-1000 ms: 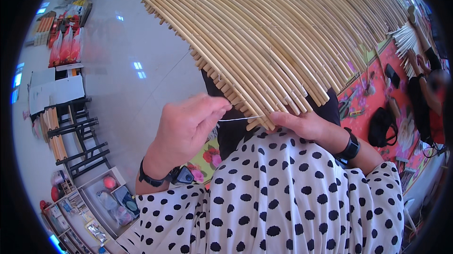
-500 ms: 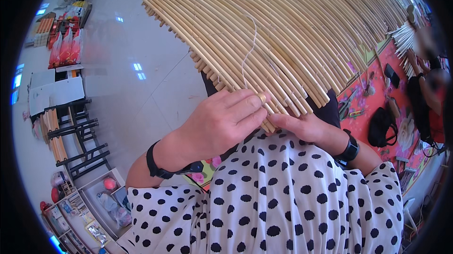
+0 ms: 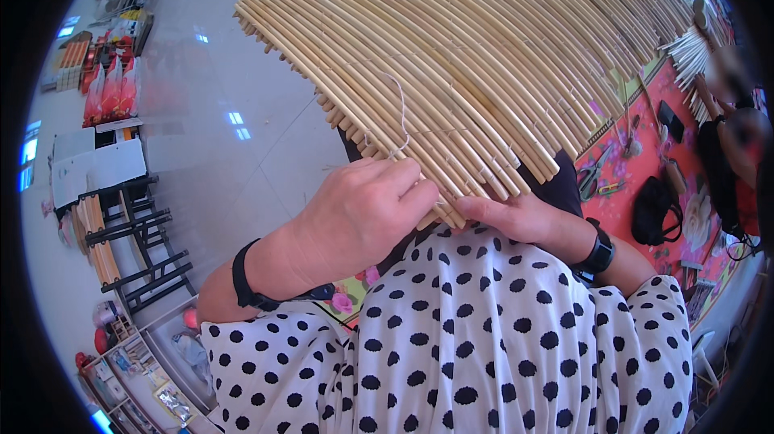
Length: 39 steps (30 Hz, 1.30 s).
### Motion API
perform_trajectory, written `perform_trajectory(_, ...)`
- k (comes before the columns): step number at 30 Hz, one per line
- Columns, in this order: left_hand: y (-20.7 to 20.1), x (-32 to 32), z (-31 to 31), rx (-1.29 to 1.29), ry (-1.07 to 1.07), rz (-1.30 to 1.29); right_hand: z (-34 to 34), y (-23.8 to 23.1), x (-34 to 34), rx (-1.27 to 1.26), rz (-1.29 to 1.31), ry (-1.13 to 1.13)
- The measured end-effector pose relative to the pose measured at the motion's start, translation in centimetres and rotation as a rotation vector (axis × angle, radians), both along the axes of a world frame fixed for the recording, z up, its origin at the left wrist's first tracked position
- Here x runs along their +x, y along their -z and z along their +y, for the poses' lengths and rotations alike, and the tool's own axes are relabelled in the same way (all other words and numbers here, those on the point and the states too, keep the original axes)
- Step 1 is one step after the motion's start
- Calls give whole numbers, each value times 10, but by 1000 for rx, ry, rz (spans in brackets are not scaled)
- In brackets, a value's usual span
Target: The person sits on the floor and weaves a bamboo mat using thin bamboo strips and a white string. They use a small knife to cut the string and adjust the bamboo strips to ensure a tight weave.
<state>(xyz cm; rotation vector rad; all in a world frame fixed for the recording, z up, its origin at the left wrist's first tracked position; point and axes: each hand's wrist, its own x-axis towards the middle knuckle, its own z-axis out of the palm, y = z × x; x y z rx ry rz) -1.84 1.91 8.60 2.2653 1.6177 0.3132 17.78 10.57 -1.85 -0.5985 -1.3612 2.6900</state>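
A mat of long tan reed sticks [image 3: 435, 55], bound in rows by thin thread, lies in front of me, its near corner at my lap. My left hand [image 3: 363, 204] is closed at that corner, fingers curled down over the stick ends. A loose pale thread [image 3: 403, 115] loops over the sticks and runs to its fingertips, which are partly hidden. On the right, my right hand [image 3: 520, 216] grips the near edge of the mat, thumb on top and the other fingers out of sight beneath.
A red floral mat [image 3: 613, 208] at the right carries scissors [image 3: 592, 174], a black bag [image 3: 655, 212] and a dark phone-like object [image 3: 670, 121]. Another person's arm [image 3: 738, 143] shows at the far right. Folded black-legged stools [image 3: 137, 232] and a tray of small goods [image 3: 153, 369] stand at the left.
My left hand has moved a little left and down, turning so its fingers curl under. The thread loop has shifted left and shortened. My right hand keeps its grip on the mat.
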Motion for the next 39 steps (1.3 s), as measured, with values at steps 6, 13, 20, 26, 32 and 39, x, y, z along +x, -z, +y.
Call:
perform_trajectory(6, -8, -5, 14, 121, 26, 11, 5, -16, 1, 41, -89, -29)
perform_trajectory(13, 16, -10, 17, -228, -2, -636, 6, -5, -4, 13, 29, -102)
perform_trajectory(20, 28, -20, 24, -334, 63, -809, -2, 18, -10, 0, 69, -133)
perform_trajectory(26, 33, -22, 24, -431, 34, -837, 2, 22, -13, -1, 204, -158)
perform_trajectory(32, 29, -18, 25, -575, -101, -805, 12, 20, -11, -19, 125, -234)
perform_trajectory(39, 41, -10, 28, -346, -18, -620, 16, 33, -4, 236, 104, -355)
